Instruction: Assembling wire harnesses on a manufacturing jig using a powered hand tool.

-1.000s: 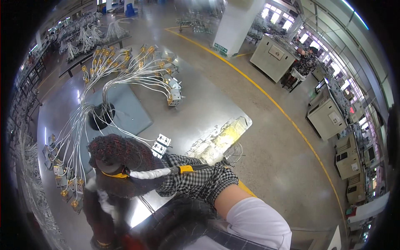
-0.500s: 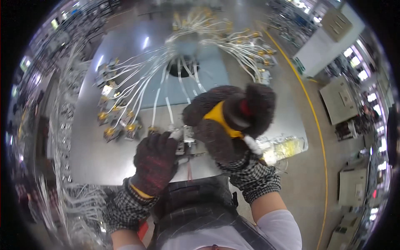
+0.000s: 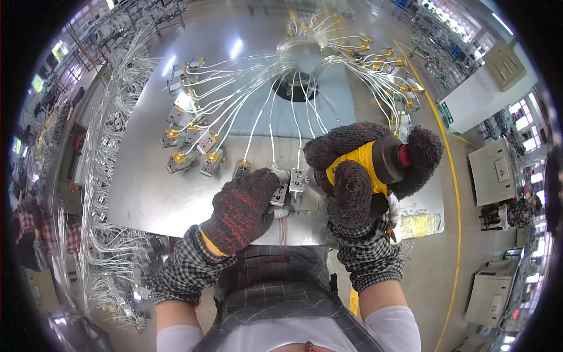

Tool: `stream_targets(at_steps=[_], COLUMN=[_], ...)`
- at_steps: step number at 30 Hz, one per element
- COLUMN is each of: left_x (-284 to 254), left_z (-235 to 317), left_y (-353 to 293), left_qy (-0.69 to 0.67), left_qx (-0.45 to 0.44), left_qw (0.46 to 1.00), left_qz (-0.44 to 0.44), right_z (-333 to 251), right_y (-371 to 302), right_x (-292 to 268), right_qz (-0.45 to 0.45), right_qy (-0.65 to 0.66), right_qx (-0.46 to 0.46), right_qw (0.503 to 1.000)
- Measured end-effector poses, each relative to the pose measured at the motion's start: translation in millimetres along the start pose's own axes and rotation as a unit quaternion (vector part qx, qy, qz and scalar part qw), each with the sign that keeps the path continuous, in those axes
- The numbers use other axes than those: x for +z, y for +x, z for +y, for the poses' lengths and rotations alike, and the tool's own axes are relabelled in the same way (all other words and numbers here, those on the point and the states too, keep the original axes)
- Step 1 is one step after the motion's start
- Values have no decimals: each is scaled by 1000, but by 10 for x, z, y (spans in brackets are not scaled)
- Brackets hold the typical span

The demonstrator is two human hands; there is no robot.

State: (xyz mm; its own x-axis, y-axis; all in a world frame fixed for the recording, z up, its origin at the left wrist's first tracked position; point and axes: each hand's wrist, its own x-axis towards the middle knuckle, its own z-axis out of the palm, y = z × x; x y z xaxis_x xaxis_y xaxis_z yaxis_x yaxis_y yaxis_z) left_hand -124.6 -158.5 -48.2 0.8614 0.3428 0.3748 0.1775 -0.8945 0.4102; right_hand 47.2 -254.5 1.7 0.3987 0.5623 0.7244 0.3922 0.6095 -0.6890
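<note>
My left hand (image 3: 243, 208), in a dark red-and-black knit glove with white-wrapped fingertips, pinches a small metal block (image 3: 278, 195) near the table's front edge. Right beside it stands a second metal block (image 3: 297, 180) with a white cable running from its far end. My right hand (image 3: 353, 190), in a dark knit glove, is closed around a dark power driver (image 3: 387, 159) banded with yellow tape. The tool's front end lies just right of the blocks; its tip is hidden or too small to make out. Thin reddish wires (image 3: 284, 230) hang over the near edge.
White cables fan out from a dark round hole (image 3: 296, 87) in a blue-grey panel (image 3: 258, 120) on the metal table (image 3: 152, 205). Several cable-end blocks with yellow parts (image 3: 209, 141) lie left and right. A clear yellowish packet (image 3: 419, 224) sits at the right corner. Cable bundles (image 3: 111, 141) hang at left.
The whole view has shifted, so the table and hands appear farther right. My right hand and the driver have turned slightly and moved right; my left hand stays at the blocks.
</note>
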Motion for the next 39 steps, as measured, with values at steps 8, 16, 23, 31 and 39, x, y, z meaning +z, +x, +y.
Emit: stream_targets(at_steps=[8,16,23,31,39], left_x=[40,-10,12,113,165], left_z=[158,-29,71,-26,-31], left_y=[326,414,469,410,378], left_qy=[-182,-224,-128,-127,-132], left_qx=[-5,-158,-147,-79,-51], left_qw=[982,957,974,985,989], left_qz=[45,-93,-119,-84,-49], right_z=[-22,81,52,-383,12], right_y=[88,-150,-175,130,-262], right_x=[-221,-160,-183,-158,-442], right_qz=[143,204,175,69,111], right_qy=[227,323,169,86,382], right_qx=[-24,110,95,293,246], right_qw=[963,918,965,950,884])
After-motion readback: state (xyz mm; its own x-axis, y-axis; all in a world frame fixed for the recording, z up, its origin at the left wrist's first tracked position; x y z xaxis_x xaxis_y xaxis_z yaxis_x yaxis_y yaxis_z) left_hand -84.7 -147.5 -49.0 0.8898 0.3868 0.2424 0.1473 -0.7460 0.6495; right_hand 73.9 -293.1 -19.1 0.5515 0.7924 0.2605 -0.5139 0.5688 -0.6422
